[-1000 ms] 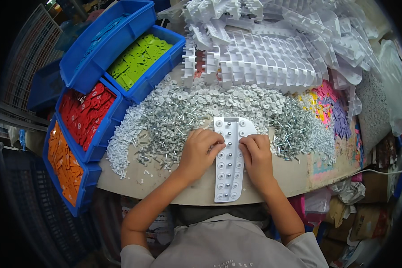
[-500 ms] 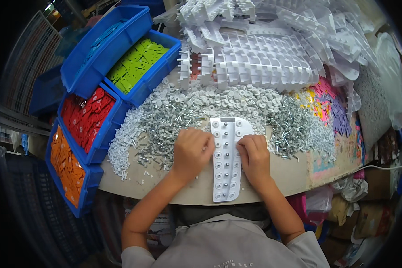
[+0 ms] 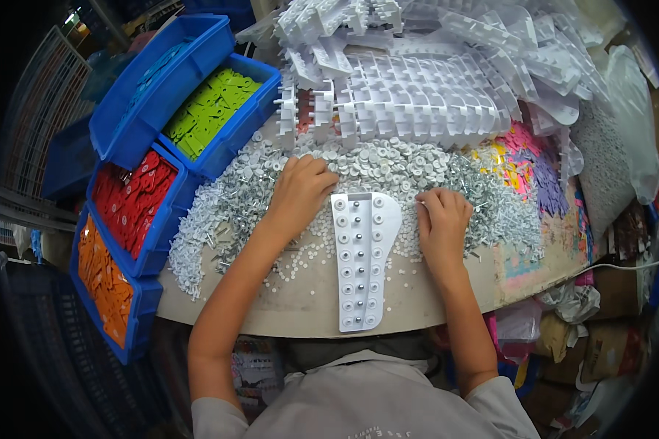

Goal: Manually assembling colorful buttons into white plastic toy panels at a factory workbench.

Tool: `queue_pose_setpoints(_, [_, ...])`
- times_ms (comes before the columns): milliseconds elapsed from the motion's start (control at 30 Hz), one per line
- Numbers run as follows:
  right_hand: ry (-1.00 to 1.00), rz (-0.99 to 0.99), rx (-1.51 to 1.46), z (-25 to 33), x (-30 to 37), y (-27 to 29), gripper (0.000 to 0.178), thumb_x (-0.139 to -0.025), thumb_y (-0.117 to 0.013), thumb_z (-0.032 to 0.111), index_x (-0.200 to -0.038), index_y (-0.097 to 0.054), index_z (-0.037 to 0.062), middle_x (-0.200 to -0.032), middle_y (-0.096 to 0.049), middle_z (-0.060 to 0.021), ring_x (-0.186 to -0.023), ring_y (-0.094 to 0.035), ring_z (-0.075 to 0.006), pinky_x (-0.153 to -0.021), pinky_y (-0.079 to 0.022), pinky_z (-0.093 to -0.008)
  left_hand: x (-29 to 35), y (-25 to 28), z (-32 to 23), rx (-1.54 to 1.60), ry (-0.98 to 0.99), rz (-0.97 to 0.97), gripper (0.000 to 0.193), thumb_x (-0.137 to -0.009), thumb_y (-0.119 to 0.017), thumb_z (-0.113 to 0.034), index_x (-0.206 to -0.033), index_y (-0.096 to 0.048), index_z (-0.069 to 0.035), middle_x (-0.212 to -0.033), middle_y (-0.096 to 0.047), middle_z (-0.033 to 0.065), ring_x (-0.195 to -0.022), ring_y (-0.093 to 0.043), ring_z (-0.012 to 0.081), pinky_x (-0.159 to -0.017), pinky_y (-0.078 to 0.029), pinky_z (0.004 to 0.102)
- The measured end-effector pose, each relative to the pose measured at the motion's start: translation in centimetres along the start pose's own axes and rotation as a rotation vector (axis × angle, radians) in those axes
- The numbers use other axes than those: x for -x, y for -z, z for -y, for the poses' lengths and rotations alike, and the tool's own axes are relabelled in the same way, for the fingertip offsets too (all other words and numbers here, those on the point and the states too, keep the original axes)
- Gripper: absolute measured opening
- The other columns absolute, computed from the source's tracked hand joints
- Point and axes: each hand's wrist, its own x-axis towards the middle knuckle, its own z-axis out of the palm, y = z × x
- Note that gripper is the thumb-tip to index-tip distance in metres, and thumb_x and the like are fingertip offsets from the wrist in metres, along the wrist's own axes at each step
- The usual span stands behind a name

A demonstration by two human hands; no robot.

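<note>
1. Table (image 3: pixel 307 307): a curved pale top; its far half is buried under parts, and only the near strip by the person is bare.
2. Stack of white trays (image 3: pixel 417 95): empty moulded trays heaped at the far edge, well apart from both hands.
3. Blue bins (image 3: pixel 124 219): four bins along the left, holding blue, green, red and orange tags; none is touched.
4. Screw pile (image 3: pixel 388 172): a wide band of small grey screws with round white washers, lying between the stacked trays and the person.
5. Tray (image 3: pixel 361 260): a long white tray lying lengthwise between the hands, its pockets in two rows, each showing a screw head.
6. Left hand (image 3: pixel 298 194): palm down on the pile just left of the tray's far end, fingers curled into the screws; whether they hold any cannot be told.
7. Right hand (image 3: pixel 444 223): on the pile just right of the tray, fingers bent down and closed among the screws; any grip is hidden.
8. Step, as judged: gathering screws beside a tray that looks filled; the next move seems to call for lifting a small pinch clear without scattering the heap.
</note>
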Motion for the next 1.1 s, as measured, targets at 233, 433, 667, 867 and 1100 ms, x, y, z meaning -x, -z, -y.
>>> queue_pose_setpoints(233, [0.029,0.015,0.082,-0.6,-1.1,-1.9,0.012,-0.083,-0.073,0.010,-0.092,-0.066,0.0096,-0.093,-0.060,-0.0034,-0.095,-0.054,-0.0251,-0.089,-0.036,-0.0382,0.3,0.5,-0.1,0.010,0.020,0.005,0.011,-0.079,-0.074,-0.006,-0.088,-0.067,-0.006,-0.085,-0.061,0.0048,-0.089,-0.057,0.0243,-0.082,-0.040,0.0364])
queue_pose_setpoints(433, [0.005,0.013,0.036,-0.4,-0.7,-1.8,0.011,-0.082,-0.072,0.007,-0.088,-0.063,0.0080,-0.091,-0.060,-0.0055,-0.093,-0.054,-0.0271,-0.087,-0.037,-0.0395,1.6,3.1,-2.7,0.377,0.461,-0.093,0.015,-0.080,-0.075,-0.007,-0.095,-0.071,-0.005,-0.090,-0.069,0.0074,-0.086,-0.061,0.0245,-0.084,-0.046,0.0360])
queue_pose_setpoints(667, [-0.088,0.194,-0.461,3.5,1.1,2.5,0.009,-0.082,-0.070,0.004,-0.091,-0.067,0.0053,-0.094,-0.065,-0.0076,-0.096,-0.057,-0.0275,-0.088,-0.041,-0.0377,5.6,2.7,-6.0,0.564,0.231,0.075,0.009,-0.084,-0.072,-0.009,-0.092,-0.071,-0.006,-0.088,-0.065,0.0075,-0.089,-0.059,0.0246,-0.081,-0.046,0.0367])
queue_pose_setpoints(867, [-0.019,0.420,-0.512,4.2,2.4,2.2,0.008,-0.082,-0.071,0.003,-0.090,-0.069,0.0044,-0.093,-0.065,-0.0066,-0.097,-0.055,-0.0263,-0.088,-0.041,-0.0367,7.0,1.5,-7.4,0.657,0.384,0.145,0.011,-0.084,-0.072,-0.004,-0.095,-0.073,-0.003,-0.088,-0.060,0.0058,-0.081,-0.060,0.0178,-0.071,-0.047,0.0299])
queue_pose_setpoints(1100, [-0.085,0.412,-0.494,4.6,2.9,1.6,0.009,-0.083,-0.070,0.002,-0.091,-0.064,0.0024,-0.089,-0.060,-0.0092,-0.090,-0.055,-0.0277,-0.082,-0.042,-0.0372,6.8,1.6,-8.0,0.691,0.498,0.131,0.010,-0.085,-0.072,-0.006,-0.094,-0.070,-0.001,-0.086,-0.062,0.0056,-0.078,-0.061,0.0161,-0.067,-0.048,0.0288])
